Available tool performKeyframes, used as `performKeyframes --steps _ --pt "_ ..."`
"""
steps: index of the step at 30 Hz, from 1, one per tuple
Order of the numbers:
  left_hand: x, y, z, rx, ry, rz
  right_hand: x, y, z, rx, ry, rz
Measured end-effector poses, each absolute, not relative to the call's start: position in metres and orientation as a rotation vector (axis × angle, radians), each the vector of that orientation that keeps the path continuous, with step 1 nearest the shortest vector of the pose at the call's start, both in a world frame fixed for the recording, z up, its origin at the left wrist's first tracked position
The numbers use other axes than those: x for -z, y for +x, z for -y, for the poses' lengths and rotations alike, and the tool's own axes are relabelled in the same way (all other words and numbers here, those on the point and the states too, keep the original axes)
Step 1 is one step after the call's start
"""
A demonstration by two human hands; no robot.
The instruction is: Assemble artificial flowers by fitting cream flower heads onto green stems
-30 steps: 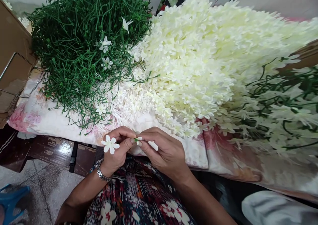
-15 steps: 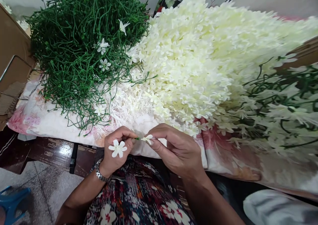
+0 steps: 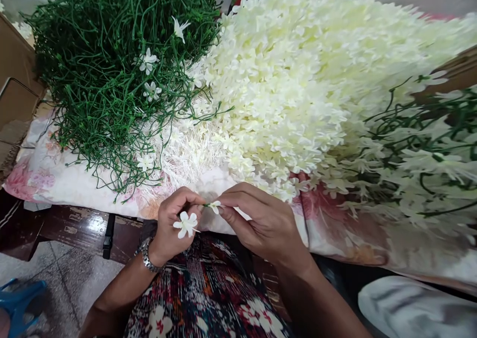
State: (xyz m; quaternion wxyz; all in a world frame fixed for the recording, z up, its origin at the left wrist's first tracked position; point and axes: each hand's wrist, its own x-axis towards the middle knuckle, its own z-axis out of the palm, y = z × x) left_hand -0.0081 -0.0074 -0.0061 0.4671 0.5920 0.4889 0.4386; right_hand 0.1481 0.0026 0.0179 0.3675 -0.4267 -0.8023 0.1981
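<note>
My left hand (image 3: 167,231), with a metal watch at its wrist, is closed in a pinch on a thin green plastic stem (image 3: 206,205). A white artificial flower (image 3: 185,224) with open petals shows against that hand's palm side; how it joins the stem is hidden. Thumb and forefinger of my right hand (image 3: 268,223) close on a smaller white flower (image 3: 215,207), whose base meets the stem's green tip. Both hands are just above the near edge of the padded floral cloth (image 3: 216,179).
A heap of green stems (image 3: 112,69) lies at the left, beside a large pile of cream petals (image 3: 283,89). Flowers on stems (image 3: 436,159) are bunched at the right. A cardboard box (image 3: 17,74) stands far left, and a blue stool (image 3: 18,303) on the floor.
The small white flower has slid onto the stem's green tip, closing the gap between them. The larger flower at my left hand has shifted right. The view has moved slightly.
</note>
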Motion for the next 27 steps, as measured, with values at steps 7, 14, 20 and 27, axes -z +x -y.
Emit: performKeyframes --steps 7,14,20,27 --pt "0.008 -0.007 0.004 -1.045 1.611 -1.216 -0.017 0.148 -0.005 -0.369 -1.123 2.176" --pt "0.013 -0.006 0.003 -1.041 1.572 -1.253 -0.008 0.144 -0.007 -0.395 -1.125 2.101" --pt "0.014 -0.005 0.001 -1.049 1.595 -1.261 -0.006 0.143 -0.007 -0.436 -1.161 2.06" --pt "0.011 -0.003 0.0 -1.059 1.613 -1.26 -0.004 0.141 -0.006 -0.41 -1.185 2.058"
